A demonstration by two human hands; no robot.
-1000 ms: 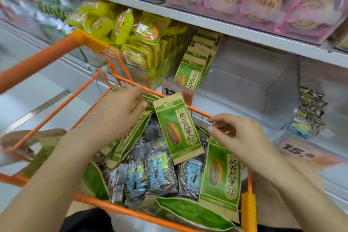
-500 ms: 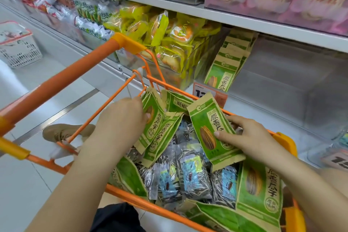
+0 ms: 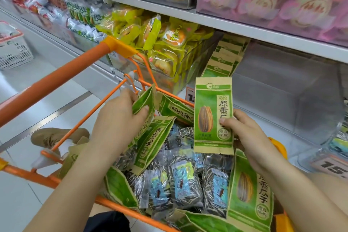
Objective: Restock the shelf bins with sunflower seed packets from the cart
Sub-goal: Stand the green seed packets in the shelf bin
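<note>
**Handling the Sunflower Seed Packets: Grip and Position**

Head view. The right hand (image 3: 244, 137) is pinching one green packet (image 3: 213, 117) by its right edge, thumb on the printed face, and is holding it upright above the cart (image 3: 56, 79). The left hand (image 3: 120, 118) is gripping a bunch of green packets (image 3: 150, 118) near their top edges, fingers curled around them, at the far-left corner of the cart. More green packets and silver seed bags (image 3: 180, 181) are lying loose in the cart. The shelf bin (image 3: 282, 103), clear-walled, is standing just beyond the cart, with a short row of shelved packets (image 3: 224, 58) at its left side.

Handling judgement: the packets are appearing light, flat and paper-like, stiff enough to stand upright from an edge pinch but liable to crease. Several held together are probably sliding against each other, so a grip across the stack near the top seam is advisable.

Change from the earlier frames: the right hand is raising its packet from a tilted lie over the cart contents to upright and nearer the bin; the left hand is keeping its bunch.
</note>
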